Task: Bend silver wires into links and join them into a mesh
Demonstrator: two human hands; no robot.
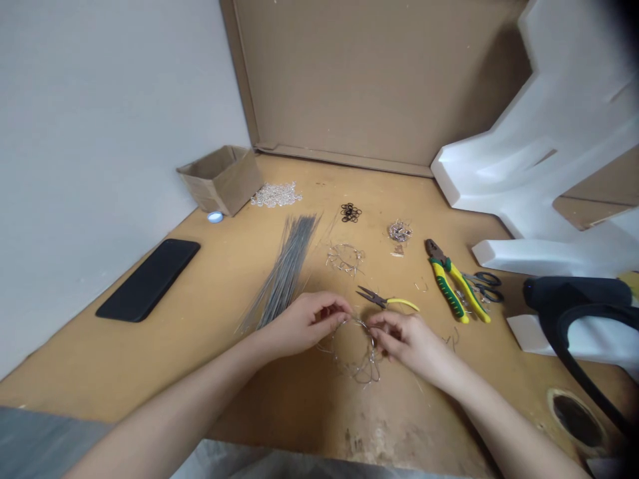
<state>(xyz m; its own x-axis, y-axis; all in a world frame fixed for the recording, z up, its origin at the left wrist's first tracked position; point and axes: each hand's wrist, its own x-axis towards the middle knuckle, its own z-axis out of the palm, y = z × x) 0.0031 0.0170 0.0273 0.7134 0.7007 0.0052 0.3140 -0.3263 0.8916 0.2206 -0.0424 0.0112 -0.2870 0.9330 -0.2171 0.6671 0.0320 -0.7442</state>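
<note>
Head view: round, looped silver wire ring (370, 366) at lower centre of frame, no long axis; left hand (309, 324) pinches its upper-left rim, right hand (408, 342) its upper-right, fingers nearly closed.

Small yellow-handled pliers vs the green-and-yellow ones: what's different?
Jaws: the small pliers taper to a slim point; the big pliers have a blunt, heavy head.
Grips: small pliers plain yellow, big pliers green and yellow.
Place: small pliers nearer the right hand, big pliers farther right.
Both lie unheld.
</note>
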